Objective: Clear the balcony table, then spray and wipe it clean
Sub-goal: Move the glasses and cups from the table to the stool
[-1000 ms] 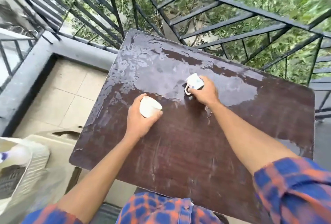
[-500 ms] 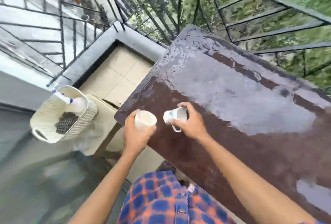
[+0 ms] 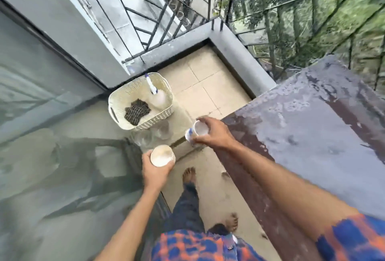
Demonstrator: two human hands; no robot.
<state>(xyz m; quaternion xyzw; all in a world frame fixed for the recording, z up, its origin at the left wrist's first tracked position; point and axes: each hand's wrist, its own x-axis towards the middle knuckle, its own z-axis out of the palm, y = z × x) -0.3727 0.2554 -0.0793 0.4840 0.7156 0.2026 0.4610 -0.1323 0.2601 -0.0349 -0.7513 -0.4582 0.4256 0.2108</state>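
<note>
My left hand point(image 3: 155, 172) holds a plain white cup point(image 3: 162, 155) upright over the balcony floor, left of the table. My right hand point(image 3: 212, 133) grips a white mug with blue marks point(image 3: 196, 130) just off the table's left corner. The dark brown table point(image 3: 302, 135) is wet and bare, filling the right side. A cream plastic basket point(image 3: 125, 102) stands on a low surface ahead of both hands; inside it are a white spray bottle point(image 3: 156, 94) with a blue nozzle and a dark patterned cloth point(image 3: 136, 110).
A glass door or wall point(image 3: 41, 114) fills the left side. Black metal railings point(image 3: 166, 10) and a grey ledge point(image 3: 239, 56) bound the beige tiled floor point(image 3: 204, 85). My bare feet point(image 3: 188, 175) stand between the table and the glass.
Both hands lifted the cups off the table and carried them left, past its edge, toward the basket. My view swung left and down; the floor and my feet came into sight.
</note>
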